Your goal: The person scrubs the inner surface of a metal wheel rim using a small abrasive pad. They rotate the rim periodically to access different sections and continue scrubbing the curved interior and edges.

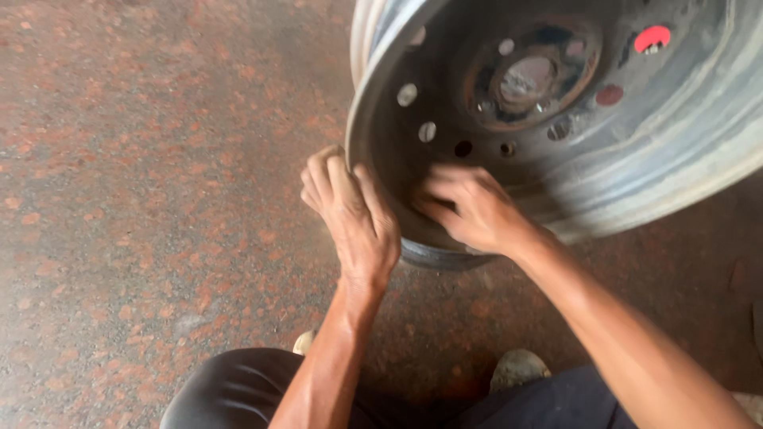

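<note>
A large grey steel wheel rim stands tilted on its edge on the floor, its hollow side facing me. A rusty hub with bolt holes sits at its centre. My left hand wraps its fingers around the rim's lower left edge. My right hand presses inside the rim's lower wall, fingers bent and blurred; whether it holds anything there is not visible.
The floor is speckled reddish-brown stone. My knees in dark trousers and the toes of two worn shoes show at the bottom. A red spot shows through one rim hole.
</note>
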